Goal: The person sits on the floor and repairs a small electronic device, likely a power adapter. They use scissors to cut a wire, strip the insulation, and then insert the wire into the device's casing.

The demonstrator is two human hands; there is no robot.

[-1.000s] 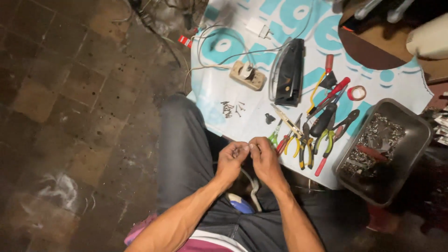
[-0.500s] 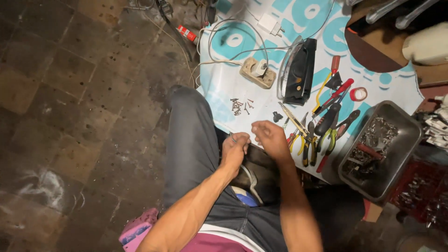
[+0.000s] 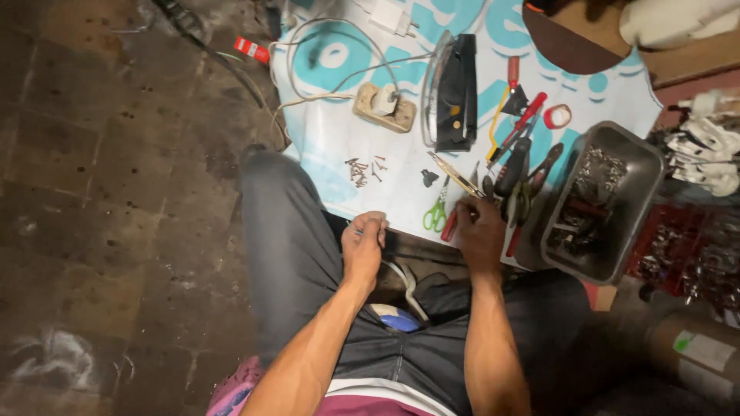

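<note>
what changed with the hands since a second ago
The right hand left the left hand and reached out to the pile of pliers and cutters on the white and teal sheet. The left hand stayed over the lap, pinching a small thin piece. The clothes iron, socket block and metal tray did not move.

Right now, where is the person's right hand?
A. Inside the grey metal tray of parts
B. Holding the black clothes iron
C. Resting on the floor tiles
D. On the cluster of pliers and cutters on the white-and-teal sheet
D: the right hand rests on the handles of the pliers and cutters, beside the green-handled scissors, clear of the grey metal tray.
</note>
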